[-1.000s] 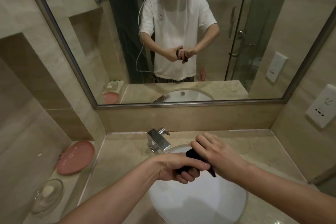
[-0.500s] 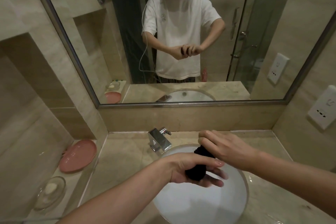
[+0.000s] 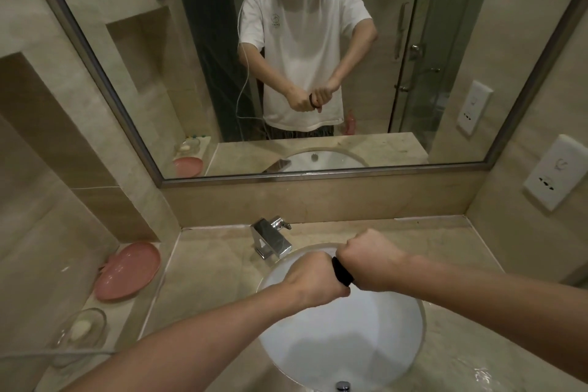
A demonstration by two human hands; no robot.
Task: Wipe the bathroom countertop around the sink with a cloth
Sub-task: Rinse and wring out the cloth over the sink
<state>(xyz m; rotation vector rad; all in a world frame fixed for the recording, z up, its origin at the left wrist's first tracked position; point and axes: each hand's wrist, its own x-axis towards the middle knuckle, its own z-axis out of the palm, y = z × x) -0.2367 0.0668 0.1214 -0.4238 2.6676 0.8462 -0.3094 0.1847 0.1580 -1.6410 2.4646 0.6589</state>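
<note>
Gripping a black cloth (image 3: pixel 343 275) between them, the left hand (image 3: pixel 313 280) and right hand (image 3: pixel 370 261) are closed fists above the sink (image 3: pixel 410 312); left of the sink, a glass dish (image 3: pixel 95 325) holds soap (image 3: pixel 79 327).

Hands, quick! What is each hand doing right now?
Left hand: closed in a fist around one end of the dark cloth, above the sink.
Right hand: closed in a fist around the other end.
</note>
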